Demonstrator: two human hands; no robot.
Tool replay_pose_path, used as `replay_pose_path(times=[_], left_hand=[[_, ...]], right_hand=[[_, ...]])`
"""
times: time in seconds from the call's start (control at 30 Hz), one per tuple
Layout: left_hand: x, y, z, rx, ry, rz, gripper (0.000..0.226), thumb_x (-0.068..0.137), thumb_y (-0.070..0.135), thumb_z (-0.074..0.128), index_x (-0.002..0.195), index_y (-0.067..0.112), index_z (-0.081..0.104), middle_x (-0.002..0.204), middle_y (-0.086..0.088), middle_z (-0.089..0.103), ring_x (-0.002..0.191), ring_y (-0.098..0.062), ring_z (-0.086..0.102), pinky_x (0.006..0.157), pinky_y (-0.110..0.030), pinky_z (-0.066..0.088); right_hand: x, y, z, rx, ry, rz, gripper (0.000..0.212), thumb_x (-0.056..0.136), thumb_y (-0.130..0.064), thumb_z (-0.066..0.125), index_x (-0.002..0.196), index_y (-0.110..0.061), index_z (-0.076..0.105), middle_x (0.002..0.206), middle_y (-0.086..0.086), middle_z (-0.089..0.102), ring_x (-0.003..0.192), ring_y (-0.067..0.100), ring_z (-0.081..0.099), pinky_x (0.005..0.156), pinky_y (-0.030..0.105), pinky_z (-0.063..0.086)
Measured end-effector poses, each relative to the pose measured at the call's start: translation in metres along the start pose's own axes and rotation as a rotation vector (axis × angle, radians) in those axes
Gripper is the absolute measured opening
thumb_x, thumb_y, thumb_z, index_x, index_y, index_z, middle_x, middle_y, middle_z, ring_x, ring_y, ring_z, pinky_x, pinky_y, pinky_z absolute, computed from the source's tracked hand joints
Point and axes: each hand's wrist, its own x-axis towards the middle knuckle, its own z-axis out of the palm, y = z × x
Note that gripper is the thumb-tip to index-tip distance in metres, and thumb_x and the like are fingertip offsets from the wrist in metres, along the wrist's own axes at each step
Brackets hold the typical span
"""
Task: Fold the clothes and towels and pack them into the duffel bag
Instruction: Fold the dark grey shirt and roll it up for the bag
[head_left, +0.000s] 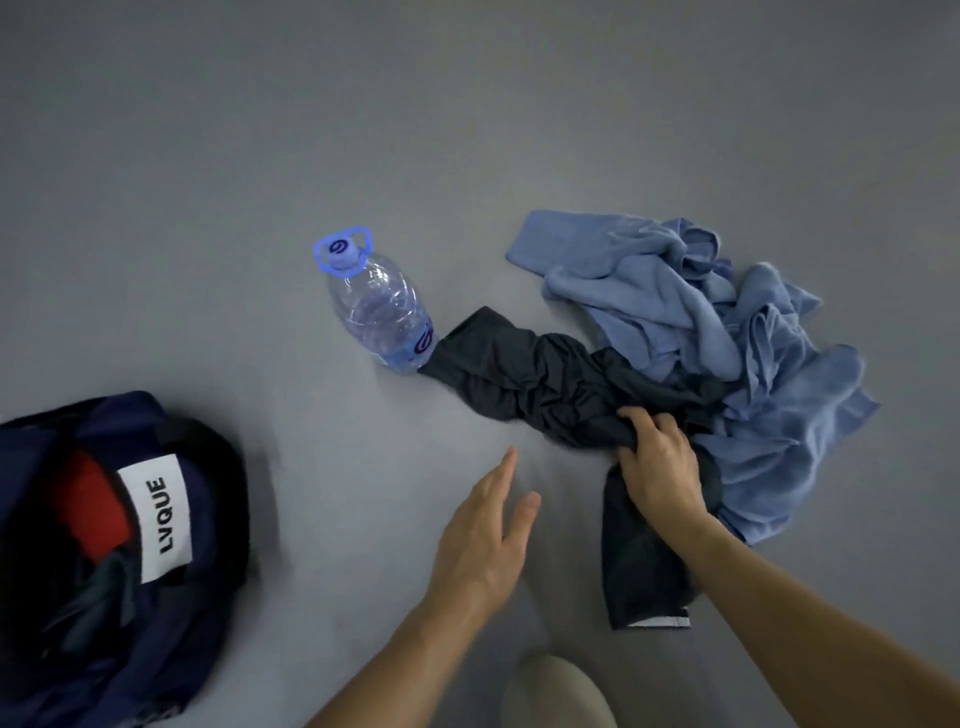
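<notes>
The right grip (657, 467) is closed on the dark garment (545, 384). Its fingers curl into a bunched fold near the middle of the garment's length. The left grip (483, 535) is open with straight fingers. It holds nothing and sits just left of the garment, above the grey floor (260, 156).

**Handling, dark garment.** The fabric looks thin, soft and light, with no stiffness. It lies in a twisted rope shape. One end touches the base of the water bottle (379, 306). The other end trails toward the person, under the right forearm. A grasp at the middle lets both ends hang, so for folding it is better to take hold at the hem or at two corners. A white strip (657, 622) marks the near hem, and no writing on it is legible.

**Handling, blue towel (675, 296).** The towel looks thicker, plush and limp. It is crumpled on the floor, right of the garment and partly under it. A pull on the garment is likely to drag the towel with it.

**Destination.** The duffel bag (208, 582) is navy. It lies open at the lower left, well apart from the garments. A red item (91, 504) is already inside.

**Markings.**
- The white patch (156, 514) on the bag reads "LVQUE".
- The bottle cap and label carry a swirl logo, and the label text is not readable.
</notes>
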Motion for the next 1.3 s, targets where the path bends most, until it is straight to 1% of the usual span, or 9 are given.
replay_pose_path(times=[0.23, 0.4, 0.5, 0.63, 0.8, 0.97, 1.1, 1.23, 1.3], left_hand=[[-0.057, 0.043, -0.098, 0.134, 0.244, 0.046, 0.050, 0.100, 0.035, 0.057, 0.149, 0.036, 0.042, 0.145, 0.015, 0.050, 0.131, -0.006, 0.048, 0.101, -0.011, 0.031], [-0.130, 0.096, -0.177, 0.070, 0.400, 0.050, 0.049, 0.092, 0.041, 0.067, 0.139, 0.037, 0.053, 0.134, 0.014, 0.058, 0.118, -0.010, 0.057, 0.102, -0.035, 0.048], [-0.178, 0.122, -0.210, 0.025, 0.437, 0.052, 0.053, 0.087, 0.044, 0.073, 0.136, 0.038, 0.056, 0.130, 0.016, 0.059, 0.114, -0.008, 0.058, 0.099, -0.033, 0.047], [-0.233, 0.132, -0.233, -0.031, 0.535, 0.101, 0.014, 0.091, 0.036, 0.070, 0.104, 0.035, 0.067, 0.106, 0.021, 0.067, 0.105, -0.005, 0.061, 0.088, -0.023, 0.047], [-0.278, 0.120, -0.266, -0.260, 0.654, 0.163, 0.007, 0.099, 0.030, 0.055, 0.092, 0.030, 0.057, 0.082, 0.010, 0.070, 0.079, -0.012, 0.065, 0.076, -0.039, 0.051], [-0.290, 0.113, -0.298, -0.693, 0.669, 0.251, 0.010, 0.104, 0.017, 0.050, 0.099, 0.012, 0.056, 0.078, -0.001, 0.068, 0.070, -0.011, 0.060, 0.065, -0.026, 0.048], [-0.269, 0.115, -0.314, -0.984, 0.687, 0.215, 0.012, 0.104, 0.014, 0.051, 0.092, 0.013, 0.053, 0.087, -0.011, 0.062, 0.080, -0.019, 0.058, 0.067, -0.027, 0.049], [-0.257, 0.109, -0.325, -1.231, 0.650, 0.157, 0.015, 0.104, 0.017, 0.051, 0.089, 0.016, 0.054, 0.081, -0.003, 0.064, 0.074, -0.014, 0.062, 0.070, -0.027, 0.053], [-0.257, 0.105, -0.332, -1.363, 0.652, 0.161, 0.015, 0.104, 0.016, 0.050, 0.090, 0.014, 0.055, 0.081, -0.003, 0.066, 0.076, -0.015, 0.064, 0.073, -0.029, 0.055]], right_hand=[[-0.026, -0.119, -0.094, 0.451, -0.074, -0.087, 0.028, 0.093, -0.019, 0.060, 0.120, -0.029, 0.061, 0.101, -0.005, 0.065, 0.090, 0.018, 0.059, 0.073, 0.030, 0.042], [-0.067, -0.204, -0.195, 0.595, -0.204, -0.259, 0.017, 0.092, -0.013, 0.061, 0.105, -0.022, 0.067, 0.101, 0.002, 0.071, 0.097, 0.020, 0.065, 0.087, 0.034, 0.051], [-0.101, -0.252, -0.249, 0.706, -0.362, -0.274, 0.009, 0.094, -0.016, 0.060, 0.095, -0.022, 0.067, 0.091, 0.002, 0.071, 0.080, 0.016, 0.064, 0.061, 0.023, 0.047], [-0.154, -0.305, -0.293, 0.820, -0.486, -0.292, 0.013, 0.099, -0.019, 0.056, 0.105, -0.014, 0.066, 0.096, 0.011, 0.070, 0.080, 0.022, 0.067, 0.065, 0.031, 0.049], [-0.198, -0.343, -0.302, 0.923, -0.445, -0.278, 0.003, 0.099, -0.018, 0.058, 0.100, -0.018, 0.061, 0.083, 0.004, 0.064, 0.064, 0.012, 0.062, 0.056, 0.026, 0.048], [-0.224, -0.351, -0.263, 0.833, -0.537, -0.401, 0.052, 0.079, -0.049, 0.077, 0.126, -0.036, 0.060, 0.123, -0.007, 0.066, 0.112, 0.011, 0.065, 0.101, 0.036, 0.050], [-0.254, -0.353, -0.227, 0.683, -0.693, -0.636, 0.048, 0.082, -0.032, 0.080, 0.124, -0.032, 0.058, 0.110, -0.014, 0.072, 0.104, 0.006, 0.068, 0.086, 0.023, 0.055], [-0.250, -0.368, -0.199, 0.528, -0.468, -0.770, 0.026, 0.081, -0.032, 0.074, 0.098, -0.042, 0.058, 0.091, -0.024, 0.069, 0.087, 0.000, 0.065, 0.079, 0.030, 0.053], [-0.239, -0.375, -0.198, 0.512, -0.270, -0.709, 0.014, 0.087, -0.018, 0.058, 0.083, -0.031, 0.057, 0.073, -0.014, 0.063, 0.074, 0.017, 0.059, 0.069, 0.038, 0.052]])
